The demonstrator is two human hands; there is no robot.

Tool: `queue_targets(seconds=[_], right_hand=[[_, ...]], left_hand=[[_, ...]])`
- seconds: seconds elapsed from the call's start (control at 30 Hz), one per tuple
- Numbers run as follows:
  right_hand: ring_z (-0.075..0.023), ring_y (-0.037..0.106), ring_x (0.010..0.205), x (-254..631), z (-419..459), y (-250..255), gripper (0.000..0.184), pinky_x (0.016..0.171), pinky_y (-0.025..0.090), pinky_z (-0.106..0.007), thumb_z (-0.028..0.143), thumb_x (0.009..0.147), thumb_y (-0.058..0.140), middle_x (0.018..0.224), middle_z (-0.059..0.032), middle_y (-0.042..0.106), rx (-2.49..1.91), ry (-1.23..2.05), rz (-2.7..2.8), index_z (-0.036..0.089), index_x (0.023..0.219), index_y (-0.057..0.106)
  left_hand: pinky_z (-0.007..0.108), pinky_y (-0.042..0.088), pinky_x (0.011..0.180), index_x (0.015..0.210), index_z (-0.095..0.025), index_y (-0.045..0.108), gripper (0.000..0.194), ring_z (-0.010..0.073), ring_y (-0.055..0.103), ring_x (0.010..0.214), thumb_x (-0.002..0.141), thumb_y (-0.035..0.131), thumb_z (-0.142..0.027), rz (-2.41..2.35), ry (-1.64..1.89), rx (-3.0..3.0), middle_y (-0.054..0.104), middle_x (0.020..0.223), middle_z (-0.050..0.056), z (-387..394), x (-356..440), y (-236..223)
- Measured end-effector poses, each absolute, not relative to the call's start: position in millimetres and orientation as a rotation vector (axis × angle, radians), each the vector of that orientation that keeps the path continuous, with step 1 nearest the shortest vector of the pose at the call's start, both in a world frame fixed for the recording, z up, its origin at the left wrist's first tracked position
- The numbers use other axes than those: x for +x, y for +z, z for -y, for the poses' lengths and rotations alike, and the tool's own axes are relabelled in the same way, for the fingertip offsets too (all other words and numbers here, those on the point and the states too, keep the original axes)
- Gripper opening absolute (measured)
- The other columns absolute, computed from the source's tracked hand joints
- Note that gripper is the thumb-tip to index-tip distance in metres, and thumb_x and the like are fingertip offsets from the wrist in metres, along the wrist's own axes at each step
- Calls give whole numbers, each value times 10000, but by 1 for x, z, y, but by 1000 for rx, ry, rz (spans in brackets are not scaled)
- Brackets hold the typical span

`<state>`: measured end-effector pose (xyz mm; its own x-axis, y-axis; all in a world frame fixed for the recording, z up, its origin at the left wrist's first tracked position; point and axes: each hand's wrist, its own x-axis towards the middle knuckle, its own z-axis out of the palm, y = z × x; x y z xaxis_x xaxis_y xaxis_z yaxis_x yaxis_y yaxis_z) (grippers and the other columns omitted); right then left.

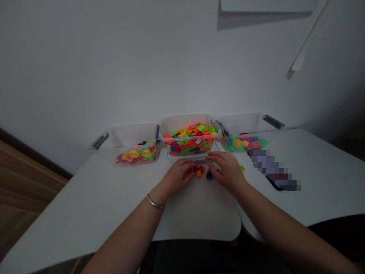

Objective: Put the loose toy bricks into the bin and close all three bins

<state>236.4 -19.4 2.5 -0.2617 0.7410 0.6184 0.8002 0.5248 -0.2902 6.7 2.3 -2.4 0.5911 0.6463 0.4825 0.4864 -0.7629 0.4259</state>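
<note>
Both of my hands rest on the white table (196, 213) just in front of the middle clear bin (189, 139), which is heaped with small bright plastic bricks. My left hand (178, 176), with a thin bracelet at the wrist, has its fingers curled against a small cluster of red, orange and yellow bricks (198, 170). My right hand (228, 171) lies palm down with fingers bent over a blue brick (209, 175). Whether either hand actually pinches a brick is hidden by the fingers.
A clear bin (134, 152) with yellow, green and red pieces stands at the left, and another clear bin (246, 139) with round coloured pieces at the right. A dark phone (273, 171), partly blurred, lies right of my right hand. A small green piece (242, 168) lies beside it.
</note>
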Motion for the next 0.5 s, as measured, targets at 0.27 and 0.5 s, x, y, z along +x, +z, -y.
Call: queue_targets(seconds=[0.27,0.5], right_hand=[[-318,562,1143,279,33,-16,453,932,449,-455,425,899,508,1292,-147,608,-1765,-207,2103,160,1249,621],[-358,525,1161,282,39,-33,591,955,418,-520,508,872,539,1345,-163,566,-1889,-231,2072,171,1357,541]], left_hand=[[452,497,989,1179,-239,651,346,227,584,1135,855,597,-130,-891,818,2618,633,1205,90,3,9,0],[487,443,1046,1255,-254,615,387,240,521,1213,882,588,-155,-905,696,2668,591,1306,88,3,9,0]])
